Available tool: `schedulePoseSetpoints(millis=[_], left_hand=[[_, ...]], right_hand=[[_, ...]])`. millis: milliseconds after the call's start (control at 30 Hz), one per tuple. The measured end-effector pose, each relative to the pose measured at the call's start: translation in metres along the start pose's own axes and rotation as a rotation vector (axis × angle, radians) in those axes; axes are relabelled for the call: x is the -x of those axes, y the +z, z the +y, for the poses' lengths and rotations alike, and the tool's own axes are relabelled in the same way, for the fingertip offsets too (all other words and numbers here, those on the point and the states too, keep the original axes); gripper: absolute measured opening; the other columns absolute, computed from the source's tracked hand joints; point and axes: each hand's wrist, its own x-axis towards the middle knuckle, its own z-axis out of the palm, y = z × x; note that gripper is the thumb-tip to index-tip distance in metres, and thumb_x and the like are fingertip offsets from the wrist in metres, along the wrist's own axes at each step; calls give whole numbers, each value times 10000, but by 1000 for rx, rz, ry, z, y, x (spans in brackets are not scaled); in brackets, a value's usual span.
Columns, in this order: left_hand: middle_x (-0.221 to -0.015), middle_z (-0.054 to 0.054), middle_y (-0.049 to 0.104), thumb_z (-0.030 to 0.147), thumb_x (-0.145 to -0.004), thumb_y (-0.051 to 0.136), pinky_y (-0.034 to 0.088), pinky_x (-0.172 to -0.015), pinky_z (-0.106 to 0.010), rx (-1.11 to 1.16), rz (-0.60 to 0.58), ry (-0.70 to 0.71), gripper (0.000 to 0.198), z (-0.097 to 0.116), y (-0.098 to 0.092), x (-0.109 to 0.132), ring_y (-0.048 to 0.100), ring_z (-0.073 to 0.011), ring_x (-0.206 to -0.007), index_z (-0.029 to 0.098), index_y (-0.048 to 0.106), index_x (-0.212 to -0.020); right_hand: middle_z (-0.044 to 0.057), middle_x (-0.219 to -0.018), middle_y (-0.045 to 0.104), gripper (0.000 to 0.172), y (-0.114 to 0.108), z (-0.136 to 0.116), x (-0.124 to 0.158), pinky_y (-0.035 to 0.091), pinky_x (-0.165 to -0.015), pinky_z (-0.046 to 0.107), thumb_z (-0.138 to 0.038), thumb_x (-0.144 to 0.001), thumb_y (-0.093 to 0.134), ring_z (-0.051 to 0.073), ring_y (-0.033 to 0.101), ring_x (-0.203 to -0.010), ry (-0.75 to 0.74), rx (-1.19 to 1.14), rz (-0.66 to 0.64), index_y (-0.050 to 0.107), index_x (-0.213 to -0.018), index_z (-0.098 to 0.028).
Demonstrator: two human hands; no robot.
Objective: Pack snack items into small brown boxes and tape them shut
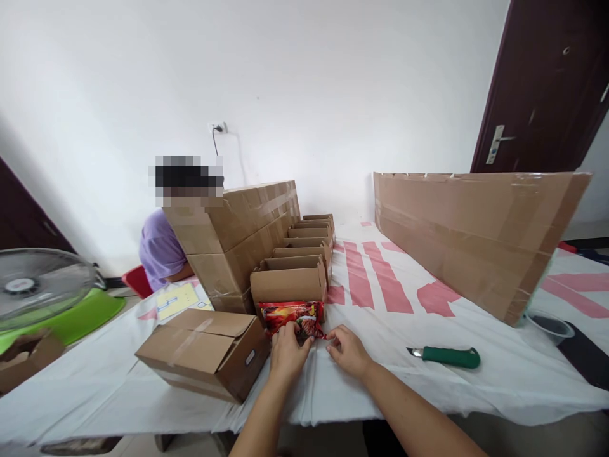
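Note:
A shiny red food packet [299, 318] with a printed picture lies on the tablecloth, leaning toward the front of an open brown carton [288, 284]. My left hand [289, 353] grips its near edge with curled fingers, the thumb to the right. At the packet's right corner is my right hand [351, 353], its fingers bent and the thumb a little apart from the index finger. Left of my left hand stands a brown box [204, 349] with taped top flaps. A green-handled utility knife [450, 357] lies to the right of my right hand.
Several open cartons [309, 233] run back in a row beside stacked taped boxes [238, 222]. A long cardboard panel [476, 235] stands at right, near a plastic bowl [552, 326] and a dark flat object [587, 355]. Behind the stack sits a person in purple [162, 247]; a fan [42, 289] is at left.

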Motion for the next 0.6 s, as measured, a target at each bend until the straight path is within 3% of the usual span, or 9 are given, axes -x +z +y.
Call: schedulePoseSetpoints(millis=[600], left_hand=[[-1046, -101, 549, 340, -765, 625, 383, -909, -370, 42, 37, 51, 372, -1, 8, -3, 489, -294, -1036, 156, 517, -1070]], right_hand=[[48, -921, 614, 177, -3, -4, 0, 488, -778, 294, -69, -738, 624, 170, 605, -802, -4, 8, -18, 624, -882, -172]])
